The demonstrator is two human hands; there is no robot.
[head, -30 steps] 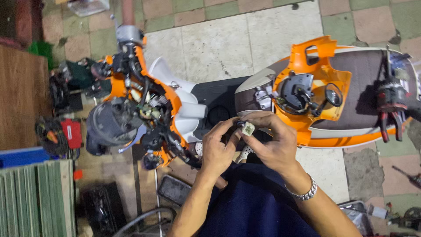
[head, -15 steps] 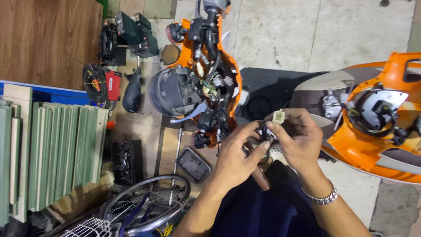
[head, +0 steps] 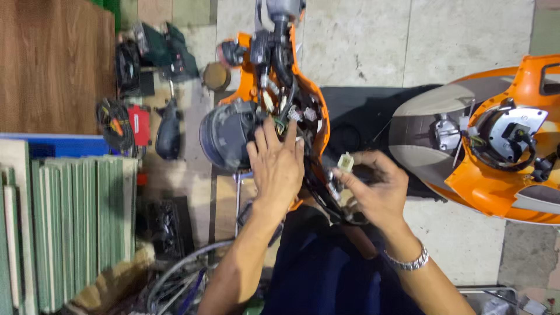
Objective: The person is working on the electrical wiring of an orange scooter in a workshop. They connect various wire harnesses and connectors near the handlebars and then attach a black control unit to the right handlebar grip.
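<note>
Two hands at stripped orange scooter front (head: 303,111) | left hand (head: 277,166) open, fingers spread among exposed wiring (head: 286,114) | right hand (head: 376,189) pinches small white connector (head: 345,161), seemingly not yet plugged in.

1. We see an orange scooter front (head: 318,119) with black cables (head: 280,64).
2. The connector (head: 345,161) is white.
3. The rear body (head: 496,186) is orange and grey.
4. The wrist band (head: 408,262) is silver.
5. The boards (head: 70,227) are pale green.
6. The floor tiles (head: 408,41) are grey.

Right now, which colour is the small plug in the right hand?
White, or pale cream: the plug shows best in the head view.
</note>
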